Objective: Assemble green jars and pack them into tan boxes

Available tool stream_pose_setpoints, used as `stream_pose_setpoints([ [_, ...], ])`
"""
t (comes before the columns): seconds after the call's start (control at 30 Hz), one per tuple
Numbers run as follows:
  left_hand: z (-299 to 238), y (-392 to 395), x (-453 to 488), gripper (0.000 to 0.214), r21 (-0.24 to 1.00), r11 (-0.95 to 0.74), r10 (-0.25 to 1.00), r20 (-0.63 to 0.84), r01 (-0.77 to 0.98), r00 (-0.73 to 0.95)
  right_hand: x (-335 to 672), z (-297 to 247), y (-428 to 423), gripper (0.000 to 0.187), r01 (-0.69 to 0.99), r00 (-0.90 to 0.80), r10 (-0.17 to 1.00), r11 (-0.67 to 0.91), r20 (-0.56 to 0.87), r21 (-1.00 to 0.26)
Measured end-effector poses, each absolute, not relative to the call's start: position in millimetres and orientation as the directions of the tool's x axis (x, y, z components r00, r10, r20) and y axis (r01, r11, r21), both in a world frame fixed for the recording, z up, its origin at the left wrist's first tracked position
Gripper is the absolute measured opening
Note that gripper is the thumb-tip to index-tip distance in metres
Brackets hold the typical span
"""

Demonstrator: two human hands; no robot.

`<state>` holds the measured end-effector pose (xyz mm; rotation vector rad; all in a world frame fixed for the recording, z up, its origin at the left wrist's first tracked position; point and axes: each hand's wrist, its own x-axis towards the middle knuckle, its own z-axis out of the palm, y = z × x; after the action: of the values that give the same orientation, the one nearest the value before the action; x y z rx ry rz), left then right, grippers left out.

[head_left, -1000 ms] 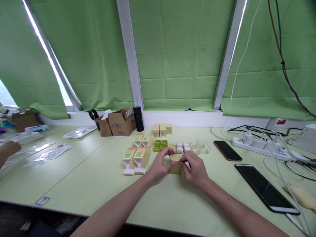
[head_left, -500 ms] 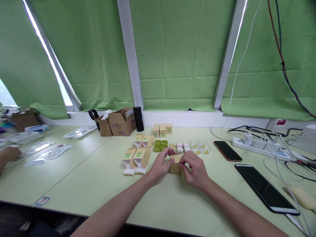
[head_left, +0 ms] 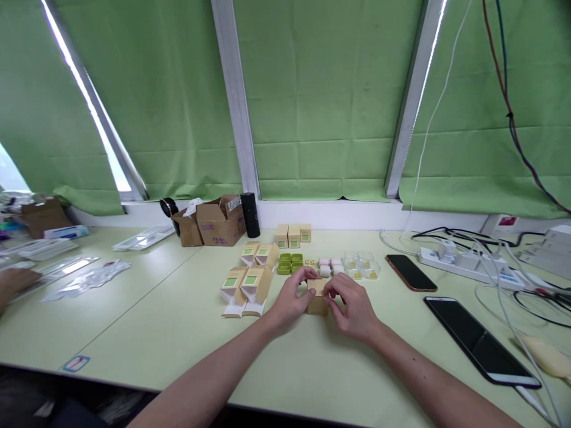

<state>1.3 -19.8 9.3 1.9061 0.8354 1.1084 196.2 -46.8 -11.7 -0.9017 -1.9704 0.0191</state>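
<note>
A small kraft cardboard box stands on the table between my two hands. My left hand grips its left side, fingers curled over the far top edge. My right hand pinches at the upper right edge of the box, and its fingertips partly hide the lid. To the left lie several open kraft boxes with green labels and white flaps. Beyond my hands are green square containers, tiny yellowish pieces, pale pink-and-white pieces and clear cups with yellow spots.
Closed small boxes stand at the back, near a black cylinder and a brown carton. Two phones, one dark and one larger, lie right beside a power strip and cables. Another person's hand is far left.
My hands and the box stay almost in place, with only slight finger movement. The other person's hand at the far left has shifted a little to the right.
</note>
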Motion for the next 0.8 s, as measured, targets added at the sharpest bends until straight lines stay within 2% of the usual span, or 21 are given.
stream_pose_setpoints([
  [0.17,11.3,-18.8,0.5,0.021,0.858,-0.503,0.82,0.436,0.106,0.371,203.6,-11.9,-43.8,0.031,0.633,-0.308,0.663,0.678,0.683,-0.373],
  [0.37,5.7,-11.5,0.4,0.018,0.901,-0.42,0.89,0.384,0.112,0.248,207.3,-17.8,-34.6,0.029,0.756,-0.113,0.765,0.481,0.634,-0.445],
  [0.47,4.8,-10.4,0.4,0.019,0.894,-0.433,0.887,0.399,0.115,0.233,206.7,-16.6,-36.8,0.025,0.708,-0.143,0.747,0.536,0.649,-0.461],
  [0.6,5.2,-12.5,1.5,0.025,0.916,-0.401,0.875,0.378,0.013,0.302,201.9,-12.0,-46.0,0.035,0.658,-0.266,0.669,0.652,0.694,-0.376],
  [0.7,4.3,-13.0,2.6,0.025,0.928,-0.372,0.875,0.359,-0.021,0.324,199.1,-10.3,-50.0,0.041,0.676,-0.313,0.652,0.664,0.69,-0.321],
  [0.8,2.8,-10.7,2.4,0.022,0.925,-0.379,0.882,0.361,0.002,0.303,200.7,-10.4,-48.4,0.042,0.699,-0.295,0.672,0.636,0.679,-0.326],
])
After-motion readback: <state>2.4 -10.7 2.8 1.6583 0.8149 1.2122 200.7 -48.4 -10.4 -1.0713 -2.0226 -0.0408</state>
